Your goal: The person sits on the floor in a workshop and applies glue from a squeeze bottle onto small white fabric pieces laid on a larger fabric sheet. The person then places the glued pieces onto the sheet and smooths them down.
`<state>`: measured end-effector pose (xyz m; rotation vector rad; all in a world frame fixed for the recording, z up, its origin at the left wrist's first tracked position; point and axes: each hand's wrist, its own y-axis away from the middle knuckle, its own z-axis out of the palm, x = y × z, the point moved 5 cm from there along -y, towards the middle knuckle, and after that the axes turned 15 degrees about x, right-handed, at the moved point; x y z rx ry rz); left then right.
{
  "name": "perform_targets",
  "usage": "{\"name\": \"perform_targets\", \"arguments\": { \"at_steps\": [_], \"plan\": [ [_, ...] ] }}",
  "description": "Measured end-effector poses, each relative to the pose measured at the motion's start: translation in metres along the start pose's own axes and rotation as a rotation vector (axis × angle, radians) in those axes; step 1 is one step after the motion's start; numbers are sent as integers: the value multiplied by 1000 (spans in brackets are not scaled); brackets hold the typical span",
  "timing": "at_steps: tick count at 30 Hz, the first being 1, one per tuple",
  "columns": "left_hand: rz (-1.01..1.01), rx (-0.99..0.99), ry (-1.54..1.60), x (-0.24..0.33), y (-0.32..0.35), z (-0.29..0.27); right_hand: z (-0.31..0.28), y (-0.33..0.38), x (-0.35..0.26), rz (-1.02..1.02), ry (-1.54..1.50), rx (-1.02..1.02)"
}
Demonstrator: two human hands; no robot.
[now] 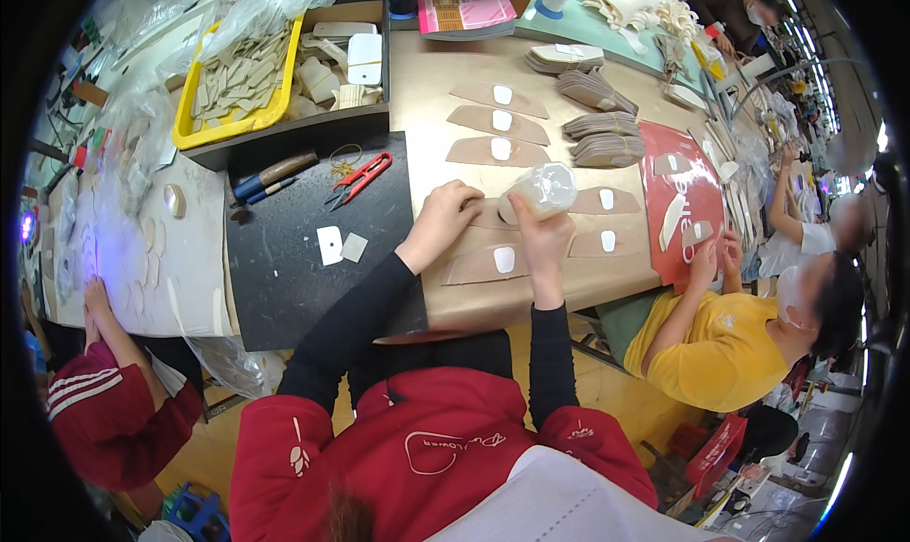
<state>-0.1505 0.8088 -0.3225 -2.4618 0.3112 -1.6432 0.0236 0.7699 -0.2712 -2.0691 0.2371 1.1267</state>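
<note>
My right hand (542, 240) is closed around a translucent white bottle (550, 189), tilted with its lower end against a beige cut piece (490, 217). My left hand (442, 221) lies on the left end of that same piece, fingers extended over it. Nearer to me is another beige piece (483, 265) with a white patch on it. Two similar patched pieces lie right of the bottle, the closer one (603, 244) beside my right hand. Beyond my hands, three more patched pieces (500, 120) lie in a column.
Stacks of beige pieces (607, 148) stand at the far right of my work area. On the black mat (284, 286) at left are red thread snips (360, 179) and a hammer (275, 174). A yellow tray (187, 115) sits behind. A co-worker in yellow (720, 348) works at the right.
</note>
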Motion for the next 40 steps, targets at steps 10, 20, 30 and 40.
{"name": "perform_targets", "arguments": {
  "at_steps": [10,20,30,40],
  "plan": [
    [-35,0,33,-3,-1,1,-2,2,-2,-15,5,84],
    [13,-8,-21,-3,-2,1,-4,4,2,92,-91,24],
    [-11,-22,-14,-3,-1,2,-7,4,9,163,-42,-7],
    [-31,-28,0,-1,-2,0,-16,-10,16,129,-46,15]
  ]
}}
